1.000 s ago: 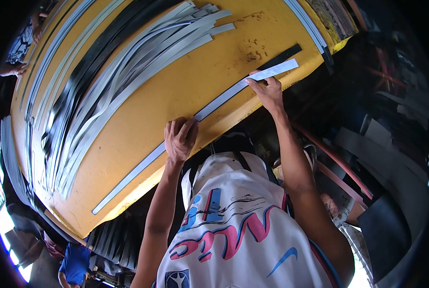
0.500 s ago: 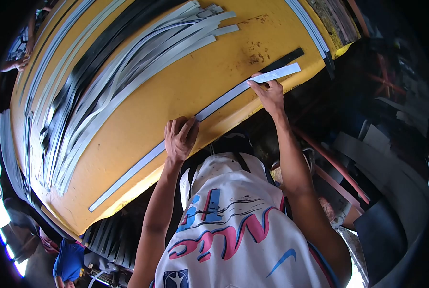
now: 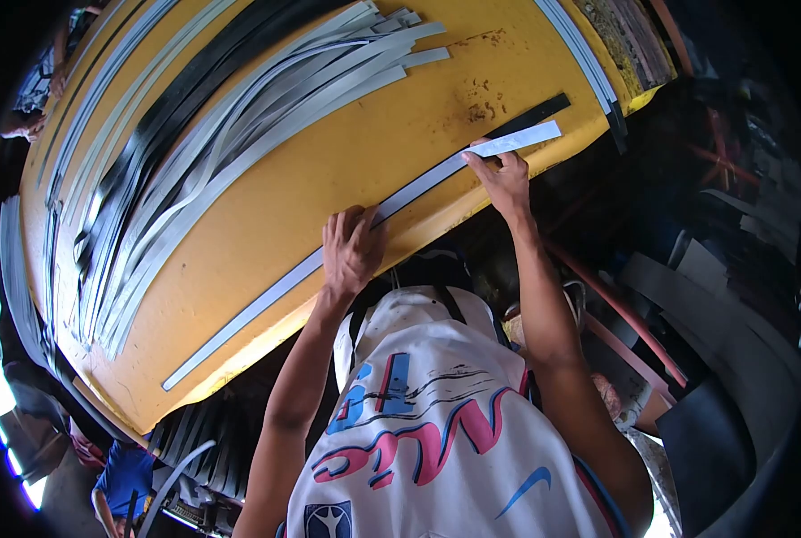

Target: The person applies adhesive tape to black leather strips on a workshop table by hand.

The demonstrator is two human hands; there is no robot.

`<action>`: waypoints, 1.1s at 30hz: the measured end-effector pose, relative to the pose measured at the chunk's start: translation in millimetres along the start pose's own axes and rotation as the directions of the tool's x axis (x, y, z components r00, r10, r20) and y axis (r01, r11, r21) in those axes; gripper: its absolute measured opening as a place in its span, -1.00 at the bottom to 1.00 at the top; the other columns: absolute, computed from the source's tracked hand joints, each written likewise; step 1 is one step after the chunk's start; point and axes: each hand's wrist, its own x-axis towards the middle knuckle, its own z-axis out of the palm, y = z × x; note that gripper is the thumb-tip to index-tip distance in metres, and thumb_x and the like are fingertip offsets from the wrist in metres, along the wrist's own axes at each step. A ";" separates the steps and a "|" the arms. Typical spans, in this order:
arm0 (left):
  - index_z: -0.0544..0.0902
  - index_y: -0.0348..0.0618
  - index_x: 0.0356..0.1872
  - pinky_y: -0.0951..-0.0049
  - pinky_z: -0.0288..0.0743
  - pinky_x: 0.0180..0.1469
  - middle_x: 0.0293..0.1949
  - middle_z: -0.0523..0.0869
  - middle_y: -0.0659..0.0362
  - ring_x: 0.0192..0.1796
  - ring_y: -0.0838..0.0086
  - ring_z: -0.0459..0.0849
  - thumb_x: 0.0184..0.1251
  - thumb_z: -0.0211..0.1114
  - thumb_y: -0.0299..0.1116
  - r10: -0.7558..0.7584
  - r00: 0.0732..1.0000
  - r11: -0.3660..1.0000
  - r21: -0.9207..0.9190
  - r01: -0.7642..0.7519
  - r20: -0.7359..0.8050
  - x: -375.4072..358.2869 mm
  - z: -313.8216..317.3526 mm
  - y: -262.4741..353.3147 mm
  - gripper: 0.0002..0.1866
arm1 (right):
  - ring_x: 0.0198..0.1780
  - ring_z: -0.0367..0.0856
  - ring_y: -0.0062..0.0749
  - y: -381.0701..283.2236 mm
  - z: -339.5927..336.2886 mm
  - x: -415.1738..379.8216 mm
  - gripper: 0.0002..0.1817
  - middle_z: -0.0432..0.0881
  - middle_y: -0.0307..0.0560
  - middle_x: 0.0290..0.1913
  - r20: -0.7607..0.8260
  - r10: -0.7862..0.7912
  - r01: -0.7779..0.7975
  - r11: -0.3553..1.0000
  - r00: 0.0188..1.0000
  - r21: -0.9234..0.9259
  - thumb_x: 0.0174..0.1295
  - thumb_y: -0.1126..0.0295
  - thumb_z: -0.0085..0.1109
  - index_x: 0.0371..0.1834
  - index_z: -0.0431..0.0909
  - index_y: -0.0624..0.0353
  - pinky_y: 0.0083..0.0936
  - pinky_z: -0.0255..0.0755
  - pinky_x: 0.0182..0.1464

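A long white strip lies over a black strip along the near edge of the yellow table. The two line up for most of their length; at the right the white one angles away and leaves the black end bare. My left hand presses down on the white strip near its middle, fingers curled over it. Between thumb and fingers, my right hand pinches the same strip close to its lifted right end. My left fingertips are partly hidden.
Behind lies a big bundle of grey and white strips, with black strips beside it. More pale strips lie at the table's right end. Another person's hand is at the far left edge; a person in blue is lower left.
My left hand has slid right along the white strip, closer to my right hand, which stays in place. At lower left, a pale curved strip now shows beside the person in blue.
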 end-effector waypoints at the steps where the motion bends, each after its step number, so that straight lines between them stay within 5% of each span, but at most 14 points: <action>1: 0.72 -0.11 0.05 0.20 0.47 0.05 -0.06 0.66 0.07 -0.02 0.15 0.61 0.23 0.49 -0.35 -0.010 1.000 0.999 -0.035 0.009 -0.011 5.1 4.8 4.9 -0.65 | -0.15 0.74 -0.21 -1.0 -0.7 -0.1 -0.72 0.79 -0.08 -0.19 0.012 0.032 -0.032 0.999 0.999 0.003 0.22 0.25 0.51 -0.12 0.72 0.16 -0.32 0.57 -0.03; 17: 0.72 -0.10 0.09 0.19 0.49 0.07 -0.06 0.67 0.08 0.01 0.15 0.62 0.35 0.39 -0.39 0.042 0.998 0.996 -0.076 -0.046 -0.055 44.0 56.8 31.0 -0.70 | -0.15 0.76 -0.11 5.5 2.3 -0.6 -0.73 0.79 -0.03 -0.20 -0.009 -0.013 0.013 1.000 1.000 -0.023 0.22 0.25 0.50 -0.13 0.73 0.16 -0.29 0.58 -0.04; 20: 0.64 -0.09 0.27 0.16 0.44 0.16 0.14 0.64 0.05 0.17 0.14 0.59 0.40 0.34 -0.34 0.063 0.995 0.998 -0.019 -0.061 0.073 48.8 59.5 43.2 -0.58 | -0.14 0.73 -0.39 3.8 1.4 -0.4 -0.74 0.80 -0.07 -0.18 0.009 -0.001 0.001 1.000 1.000 -0.030 0.24 0.35 0.50 -0.11 0.71 0.26 -0.42 0.57 -0.02; 22: 0.49 -0.08 0.43 0.09 0.33 0.35 0.43 0.48 0.04 0.41 0.12 0.46 0.45 0.28 -0.26 0.131 0.981 0.990 0.027 -0.136 0.142 52.5 50.7 55.8 -0.45 | -0.15 0.73 -0.41 4.1 1.9 0.0 -0.73 0.80 -0.06 -0.20 0.010 -0.006 0.006 0.999 1.000 -0.041 0.25 0.35 0.50 -0.09 0.71 0.27 -0.43 0.56 -0.02; 23: 0.33 -0.08 0.54 -0.05 0.09 0.53 0.61 0.24 0.08 0.60 0.12 0.23 0.50 0.22 -0.12 0.106 0.964 0.988 0.088 -0.131 0.246 40.0 49.2 50.5 -0.35 | -0.14 0.74 -0.26 4.4 1.1 1.0 -0.73 0.80 -0.04 -0.19 0.018 0.020 -0.019 0.999 1.000 -0.031 0.23 0.30 0.50 -0.11 0.72 0.23 -0.37 0.57 -0.03; 24: 0.33 -0.08 0.54 -0.05 0.09 0.53 0.61 0.24 0.08 0.60 0.12 0.23 0.50 0.22 -0.12 0.102 0.964 0.988 0.090 -0.127 0.246 24.5 38.6 46.2 -0.35 | -0.14 0.76 -0.12 4.6 -0.3 0.4 -0.72 0.79 -0.02 -0.18 0.026 0.047 -0.046 0.999 0.999 -0.024 0.22 0.26 0.50 -0.12 0.73 0.19 -0.30 0.58 -0.03; 26: 0.24 -0.05 0.60 -0.15 -0.11 0.60 0.64 0.17 0.09 0.66 0.12 0.10 0.52 0.18 -0.05 -0.149 0.911 0.978 0.193 0.078 0.386 -10.2 6.3 31.3 -0.29 | -0.14 0.75 -0.13 3.7 -1.4 1.9 -0.72 0.79 -0.02 -0.18 0.034 0.042 -0.041 0.999 0.999 -0.028 0.22 0.27 0.51 -0.13 0.73 0.19 -0.30 0.57 -0.03; 30: 0.10 -0.01 0.66 -0.19 -0.21 0.62 0.69 0.04 0.15 0.71 0.18 -0.05 0.59 0.08 0.01 -0.314 0.901 0.875 0.459 0.153 0.298 -95.5 -47.6 -18.8 -0.26 | -0.15 0.75 -0.13 3.7 -0.8 1.7 -0.72 0.79 -0.02 -0.20 0.015 0.000 0.000 1.000 1.000 -0.009 0.21 0.27 0.52 -0.14 0.73 0.19 -0.30 0.57 -0.04; 33: 0.11 -0.10 0.65 -0.09 -0.22 0.64 0.68 0.03 0.09 0.71 0.13 -0.07 0.60 0.09 -0.01 -0.346 0.893 0.884 0.418 0.208 0.287 -93.3 -48.0 -13.1 -0.26 | -0.16 0.74 -0.13 6.1 0.6 -0.7 -0.73 0.79 -0.02 -0.21 0.025 0.022 -0.022 1.000 0.999 0.008 0.20 0.28 0.52 -0.15 0.73 0.19 -0.30 0.57 -0.05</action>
